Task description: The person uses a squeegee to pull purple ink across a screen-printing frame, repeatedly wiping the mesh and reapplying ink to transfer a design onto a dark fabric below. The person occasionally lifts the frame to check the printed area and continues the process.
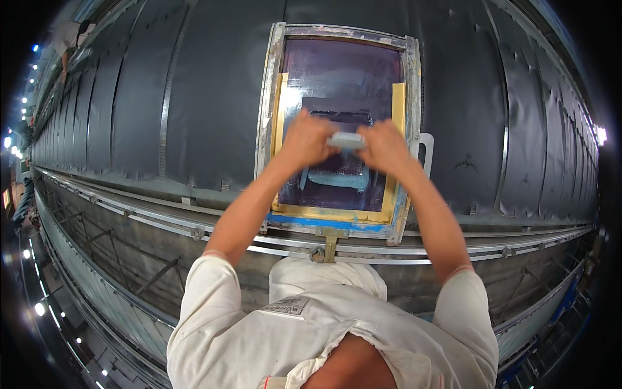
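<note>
Both of my hands grip a pale squeegee (346,140) from its two ends, over the mesh of a screen printing frame (411,65). My left hand (307,139) is closed round the left end, my right hand (383,146) round the right end. Only the middle of the squeegee shows between them; its lower edge is hidden. Light blue ink (337,180) lies smeared on the dark purple mesh just nearer to me. Yellow tape (330,212) lines the near edge and both sides of the mesh.
The frame lies on a long table covered in black sheets (223,84). A white handle (425,154) sticks out at its right side. Metal rails (453,248) run along the near edge, with a metal bracket (331,245) at the frame. Another person (70,37) stands at the far left.
</note>
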Action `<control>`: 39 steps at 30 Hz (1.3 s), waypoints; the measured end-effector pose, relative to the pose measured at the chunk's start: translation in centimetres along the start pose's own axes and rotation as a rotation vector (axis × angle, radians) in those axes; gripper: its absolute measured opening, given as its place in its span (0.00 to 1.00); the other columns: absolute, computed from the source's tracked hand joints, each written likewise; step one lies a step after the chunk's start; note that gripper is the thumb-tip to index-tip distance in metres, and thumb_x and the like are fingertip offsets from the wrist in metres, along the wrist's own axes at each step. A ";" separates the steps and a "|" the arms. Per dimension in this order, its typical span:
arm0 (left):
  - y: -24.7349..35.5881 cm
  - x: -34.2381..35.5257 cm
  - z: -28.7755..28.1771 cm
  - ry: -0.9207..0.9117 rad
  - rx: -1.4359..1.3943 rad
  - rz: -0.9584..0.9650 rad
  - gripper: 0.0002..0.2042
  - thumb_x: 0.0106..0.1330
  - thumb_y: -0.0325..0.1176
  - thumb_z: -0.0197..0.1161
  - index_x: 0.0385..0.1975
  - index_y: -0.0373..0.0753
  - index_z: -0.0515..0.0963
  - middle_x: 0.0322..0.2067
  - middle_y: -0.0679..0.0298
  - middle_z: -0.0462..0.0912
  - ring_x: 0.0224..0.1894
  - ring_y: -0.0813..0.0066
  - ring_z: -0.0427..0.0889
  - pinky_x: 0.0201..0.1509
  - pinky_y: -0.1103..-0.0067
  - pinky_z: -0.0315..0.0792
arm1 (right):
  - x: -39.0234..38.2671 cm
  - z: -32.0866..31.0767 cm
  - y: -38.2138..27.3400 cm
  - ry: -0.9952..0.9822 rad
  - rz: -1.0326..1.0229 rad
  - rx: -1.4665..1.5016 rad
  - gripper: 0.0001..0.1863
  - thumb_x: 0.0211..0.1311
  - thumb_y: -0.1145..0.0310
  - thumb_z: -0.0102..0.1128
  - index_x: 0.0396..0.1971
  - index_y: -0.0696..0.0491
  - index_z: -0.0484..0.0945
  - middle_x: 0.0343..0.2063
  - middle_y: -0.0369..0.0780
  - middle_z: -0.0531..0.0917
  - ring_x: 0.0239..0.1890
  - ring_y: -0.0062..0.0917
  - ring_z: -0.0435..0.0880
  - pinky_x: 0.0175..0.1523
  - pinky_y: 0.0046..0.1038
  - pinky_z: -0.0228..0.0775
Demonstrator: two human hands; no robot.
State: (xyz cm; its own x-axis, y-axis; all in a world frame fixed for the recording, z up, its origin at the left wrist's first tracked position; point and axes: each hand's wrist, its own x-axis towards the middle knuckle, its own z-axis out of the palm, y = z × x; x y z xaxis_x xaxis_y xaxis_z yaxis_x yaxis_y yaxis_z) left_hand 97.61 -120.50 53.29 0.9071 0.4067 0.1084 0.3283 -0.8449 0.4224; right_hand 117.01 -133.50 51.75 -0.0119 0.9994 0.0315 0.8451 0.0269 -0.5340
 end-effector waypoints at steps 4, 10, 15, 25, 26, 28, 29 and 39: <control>-1.5 4.9 0.2 -0.043 -0.007 -0.063 0.12 0.47 0.40 0.80 0.26 0.46 0.83 0.25 0.63 0.85 0.34 0.57 0.84 0.46 0.62 0.67 | 3.9 -0.5 3.7 -0.002 0.062 0.023 0.09 0.50 0.64 0.72 0.29 0.50 0.82 0.26 0.45 0.85 0.35 0.44 0.84 0.46 0.43 0.70; 3.7 -6.0 0.5 -0.056 -0.078 -0.071 0.11 0.44 0.33 0.79 0.26 0.46 0.82 0.26 0.66 0.85 0.33 0.63 0.83 0.45 0.66 0.66 | -5.1 1.4 -3.6 -0.139 0.070 0.059 0.18 0.49 0.58 0.77 0.38 0.50 0.84 0.33 0.42 0.86 0.38 0.41 0.83 0.48 0.41 0.70; 5.1 -8.2 -0.5 0.010 -0.066 -0.070 0.11 0.45 0.32 0.78 0.28 0.47 0.84 0.31 0.69 0.86 0.35 0.66 0.82 0.44 0.67 0.65 | -6.6 -1.4 -0.3 0.502 0.470 0.076 0.24 0.60 0.51 0.71 0.51 0.50 0.84 0.39 0.43 0.87 0.52 0.40 0.81 0.61 0.40 0.68; -1.3 2.4 -0.3 0.006 -0.172 -0.116 0.11 0.48 0.31 0.76 0.33 0.48 0.87 0.35 0.65 0.89 0.38 0.61 0.84 0.44 0.66 0.69 | -7.7 2.0 7.9 0.567 1.009 0.573 0.16 0.69 0.53 0.64 0.41 0.53 0.83 0.26 0.40 0.86 0.31 0.28 0.85 0.41 0.31 0.73; -0.4 0.4 1.0 0.103 -0.137 -0.079 0.13 0.47 0.29 0.75 0.35 0.48 0.87 0.36 0.66 0.89 0.39 0.61 0.83 0.44 0.66 0.69 | -7.7 0.7 7.7 0.569 1.008 0.597 0.16 0.69 0.54 0.64 0.41 0.53 0.83 0.25 0.39 0.85 0.30 0.25 0.84 0.40 0.31 0.72; 2.7 -4.3 1.6 0.259 -0.103 -0.015 0.22 0.43 0.21 0.71 0.41 0.50 0.86 0.41 0.68 0.88 0.39 0.62 0.80 0.44 0.68 0.67 | -7.7 -1.6 7.3 0.573 0.999 0.652 0.14 0.70 0.56 0.63 0.41 0.53 0.83 0.22 0.36 0.84 0.28 0.20 0.81 0.38 0.29 0.71; 4.0 -7.3 2.2 0.192 0.014 -0.003 0.30 0.36 0.18 0.73 0.45 0.50 0.85 0.48 0.66 0.88 0.41 0.63 0.81 0.42 0.69 0.68 | -7.4 -2.7 6.6 0.631 0.937 0.613 0.12 0.71 0.58 0.63 0.40 0.53 0.83 0.19 0.34 0.81 0.22 0.16 0.77 0.31 0.27 0.67; 8.4 -10.7 1.5 0.152 0.130 -0.117 0.23 0.38 0.22 0.72 0.41 0.46 0.85 0.41 0.74 0.87 0.37 0.70 0.77 0.44 0.71 0.65 | -8.8 3.6 7.6 0.746 0.832 0.928 0.12 0.72 0.60 0.62 0.41 0.56 0.81 0.17 0.31 0.76 0.19 0.12 0.70 0.25 0.24 0.60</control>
State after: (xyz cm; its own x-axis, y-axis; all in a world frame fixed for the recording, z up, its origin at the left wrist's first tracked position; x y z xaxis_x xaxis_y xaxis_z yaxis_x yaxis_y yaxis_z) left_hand 91.04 -132.52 54.34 0.8140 0.5438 0.2042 0.4690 -0.8227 0.3214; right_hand 121.60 -142.01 44.44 0.8198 0.4966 -0.2852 -0.1786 -0.2516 -0.9512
